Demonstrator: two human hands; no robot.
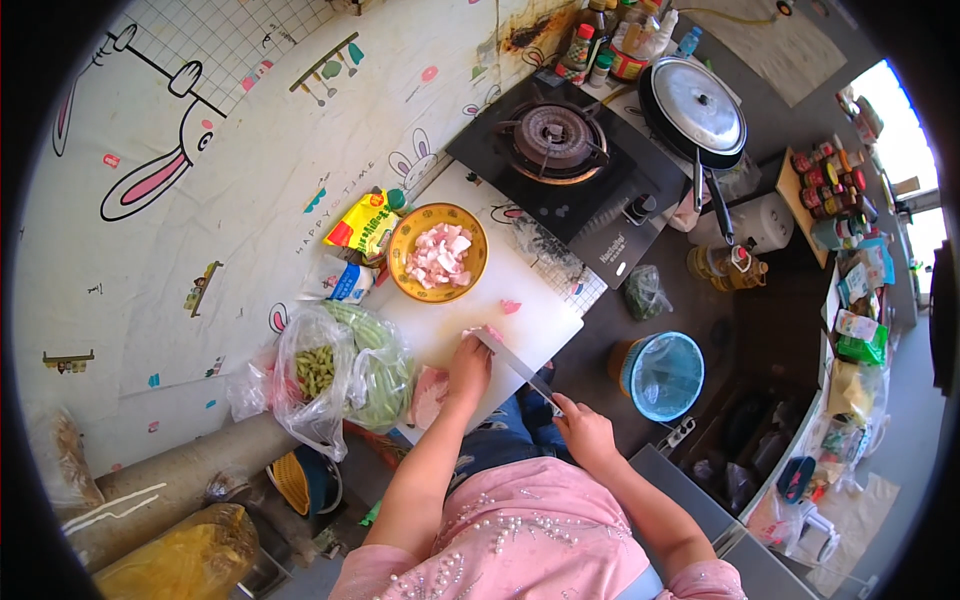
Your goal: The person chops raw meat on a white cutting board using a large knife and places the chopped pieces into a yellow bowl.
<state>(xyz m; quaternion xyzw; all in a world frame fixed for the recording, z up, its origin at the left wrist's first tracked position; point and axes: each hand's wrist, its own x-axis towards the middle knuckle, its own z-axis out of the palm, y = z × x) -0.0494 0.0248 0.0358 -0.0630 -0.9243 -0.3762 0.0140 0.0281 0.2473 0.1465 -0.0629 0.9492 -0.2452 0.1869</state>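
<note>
My left hand (470, 367) presses a piece of raw meat (491, 332) onto the white cutting board (544, 307). My right hand (587, 431) grips the handle of a kitchen knife (517, 365), whose blade reaches across to the meat beside my left fingertips. A small pink scrap of meat (510, 306) lies on the board just beyond the blade. Another, larger piece of raw meat (430, 396) rests at the near left, partly behind my left wrist. At the board's far edge stands a yellow-orange bowl (395, 279) holding chopped raw meat (439, 256).
Left of the board are plastic bags of green vegetables (375, 367) and seasoning packets (364, 225). Beyond it sits a gas stove (553, 139), with a lidded pan (697, 105) at its right. A blue lined bin (666, 375) stands on the floor at right.
</note>
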